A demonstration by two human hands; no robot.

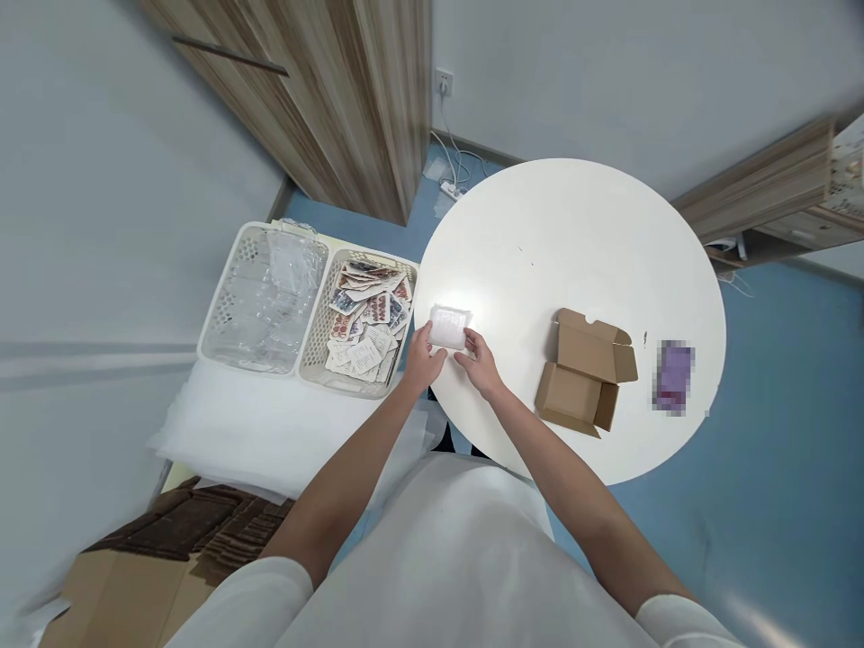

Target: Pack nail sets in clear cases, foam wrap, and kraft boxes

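A small, flat, whitish packet (449, 326), seemingly wrapped in translucent plastic or foam, is at the near left edge of the round white table (573, 234). My left hand (424, 360) grips its left side, fingers along the edge. On the opposite side my right hand (481, 364) holds the right corner, thumb and fingers curved around it. What lies inside the wrapping cannot be made out. An open brown cardboard box (572, 396) sits on the table to the right of my hands, its lid folded back.
Left of the table, one basket (305, 364) holds printed cards or packets; another basket (206, 328) holds clear plastic bags. White foam sheets (249, 427) lie before them, flattened cardboard (121, 585) below. A blurred purple item (673, 376) rests at the table's right.
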